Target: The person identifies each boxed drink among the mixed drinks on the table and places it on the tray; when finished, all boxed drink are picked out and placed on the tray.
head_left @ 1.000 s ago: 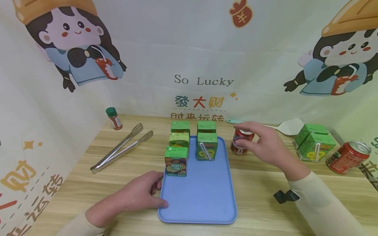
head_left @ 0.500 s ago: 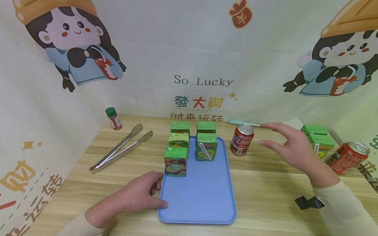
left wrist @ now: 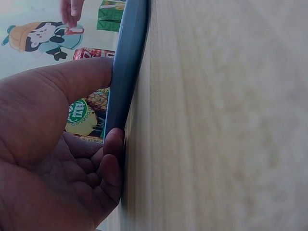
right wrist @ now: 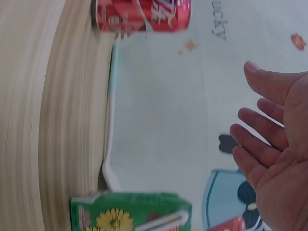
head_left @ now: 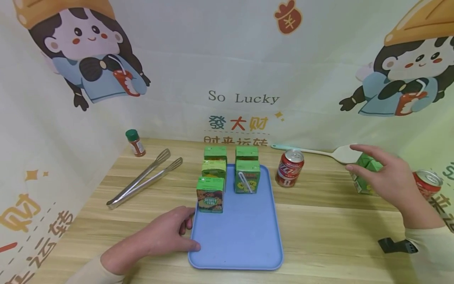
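At the left edge of the blue tray (head_left: 244,240), my left hand (head_left: 164,232) grips the rim. In the left wrist view its thumb (left wrist: 91,74) lies over the rim and its curled fingertips (left wrist: 110,171) touch the outer side. Several green juice boxes (head_left: 211,195) stand on the tray in two rows. My right hand (head_left: 390,177), fingers spread and holding nothing, hovers over the green juice boxes (head_left: 362,185) at the right, partly hiding them. The right wrist view shows a juice box (right wrist: 130,211) below this hand, apart from it. A red soda can (head_left: 290,169) stands right of the tray.
Another red can (head_left: 427,183) is partly behind the right hand. A white spatula (head_left: 342,154) with a mint handle lies along the back. Metal tongs (head_left: 142,181) and a green-capped spice jar (head_left: 135,142) are at the left. A printed cloth (head_left: 177,79) hangs behind the table.
My right hand has let go of the red can beside the tray and moved right, to above the juice boxes there. The left hand stays on the tray rim.
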Available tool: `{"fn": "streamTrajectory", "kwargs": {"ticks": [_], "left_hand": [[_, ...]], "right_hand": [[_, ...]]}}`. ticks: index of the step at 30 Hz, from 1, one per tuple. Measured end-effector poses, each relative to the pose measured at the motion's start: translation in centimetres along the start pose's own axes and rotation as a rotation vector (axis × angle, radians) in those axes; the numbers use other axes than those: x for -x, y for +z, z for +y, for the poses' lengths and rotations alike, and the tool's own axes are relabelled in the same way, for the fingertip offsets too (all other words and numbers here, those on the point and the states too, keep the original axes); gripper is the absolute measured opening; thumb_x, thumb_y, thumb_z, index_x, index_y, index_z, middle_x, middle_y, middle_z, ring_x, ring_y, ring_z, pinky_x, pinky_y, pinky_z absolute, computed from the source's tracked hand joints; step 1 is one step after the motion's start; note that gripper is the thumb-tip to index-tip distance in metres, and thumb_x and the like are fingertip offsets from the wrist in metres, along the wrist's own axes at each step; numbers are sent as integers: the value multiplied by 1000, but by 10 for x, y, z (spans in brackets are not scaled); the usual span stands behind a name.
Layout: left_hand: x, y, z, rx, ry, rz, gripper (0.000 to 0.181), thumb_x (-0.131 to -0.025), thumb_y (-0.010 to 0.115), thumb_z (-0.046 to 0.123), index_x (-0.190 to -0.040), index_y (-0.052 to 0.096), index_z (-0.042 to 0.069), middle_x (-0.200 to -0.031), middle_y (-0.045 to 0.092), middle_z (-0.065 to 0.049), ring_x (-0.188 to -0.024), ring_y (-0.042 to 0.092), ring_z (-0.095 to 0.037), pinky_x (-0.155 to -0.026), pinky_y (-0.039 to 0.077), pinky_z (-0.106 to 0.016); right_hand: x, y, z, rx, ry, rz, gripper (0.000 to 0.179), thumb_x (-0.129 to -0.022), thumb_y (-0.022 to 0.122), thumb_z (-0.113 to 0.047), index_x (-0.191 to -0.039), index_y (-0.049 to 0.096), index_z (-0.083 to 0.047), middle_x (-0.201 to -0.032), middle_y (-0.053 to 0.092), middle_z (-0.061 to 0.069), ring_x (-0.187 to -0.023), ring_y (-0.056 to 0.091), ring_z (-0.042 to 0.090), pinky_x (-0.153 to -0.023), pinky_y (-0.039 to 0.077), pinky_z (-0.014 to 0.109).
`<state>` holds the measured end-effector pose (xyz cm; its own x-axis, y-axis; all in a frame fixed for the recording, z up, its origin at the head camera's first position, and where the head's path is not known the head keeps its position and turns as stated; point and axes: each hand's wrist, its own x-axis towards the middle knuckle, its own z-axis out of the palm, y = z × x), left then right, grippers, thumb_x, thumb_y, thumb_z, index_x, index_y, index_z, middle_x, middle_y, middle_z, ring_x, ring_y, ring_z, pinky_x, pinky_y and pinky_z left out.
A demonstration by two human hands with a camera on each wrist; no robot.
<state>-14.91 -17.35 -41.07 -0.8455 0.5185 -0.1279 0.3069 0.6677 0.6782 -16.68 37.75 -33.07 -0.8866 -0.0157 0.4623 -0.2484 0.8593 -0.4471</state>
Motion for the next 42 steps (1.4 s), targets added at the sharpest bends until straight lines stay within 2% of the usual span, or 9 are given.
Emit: {"fn": "streamTrajectory", "kwargs": {"ticks": [1, 4, 8, 13, 20, 27, 32, 42], "left_hand": [[0, 0, 0, -2, 0, 1, 89, -80, 101, 36, -144, 59, -9, -98, 60, 2, -84, 55, -15, -71, 49, -29], [0, 0, -1, -9, 1, 8, 91, -79, 101, 36, -145, 59, -10, -98, 60, 2, -84, 55, -14, -71, 50, -29], [1, 0, -1, -2, 16, 17, 89, -79, 101, 35, -143, 60, -10, -98, 60, 3, -83, 55, -13, -71, 50, -28], [1, 1, -1, -1, 35, 24, 87, -79, 101, 36, -142, 61, -10, -97, 59, 3, -83, 55, -12, -71, 51, -28], [2, 0, 0, -9, 28, 17, 84, -80, 101, 36, -140, 62, -7, -98, 59, 3, -83, 55, -13, -71, 50, -28], [2, 0, 1, -11, 25, 12, 85, -80, 101, 37, -142, 61, -7, -98, 59, 4, -84, 55, -12, -72, 50, -28], [1, 0, 0, -12, 20, 8, 92, -80, 101, 37, -145, 58, -10, -99, 60, 4, -84, 56, -13, -72, 50, -28], [1, 0, -2, -15, 19, 8, 96, -79, 101, 38, -147, 56, -13, -99, 60, 4, -84, 56, -12, -73, 51, -28]], "right_hand": [[0, -1, 2, 0, 15, 0, 58, -98, 88, -15, -152, 66, -7, -153, 62, 30, -142, 53, 59, -111, 43, 75], [-1, -3, 10, 6, 59, -14, 59, -100, 86, -15, -154, 63, -4, -154, 59, 31, -144, 50, 60, -108, 40, 80], [-2, -5, 20, 32, 91, -59, 61, -103, 84, -19, -155, 59, 0, -155, 56, 34, -145, 46, 61, -108, 38, 81], [-1, -4, 31, 101, 88, -98, 62, -103, 83, -19, -154, 56, 4, -153, 55, 37, -142, 47, 63, -105, 39, 82], [-1, -2, 40, 187, 57, -115, 61, -99, 86, -14, -147, 58, 11, -146, 55, 42, -134, 49, 64, -104, 40, 81], [1, -4, 46, 262, 100, -126, 67, -96, 90, -18, -144, 56, 14, -137, 52, 40, -121, 53, 60, -96, 45, 79], [2, -4, 49, 280, 115, -137, 69, -95, 91, -18, -140, 55, 18, -131, 50, 40, -115, 52, 59, -92, 46, 78], [2, -2, 53, 289, 125, -152, 68, -90, 93, -15, -134, 57, 22, -130, 48, 43, -118, 46, 63, -96, 43, 80]]}}
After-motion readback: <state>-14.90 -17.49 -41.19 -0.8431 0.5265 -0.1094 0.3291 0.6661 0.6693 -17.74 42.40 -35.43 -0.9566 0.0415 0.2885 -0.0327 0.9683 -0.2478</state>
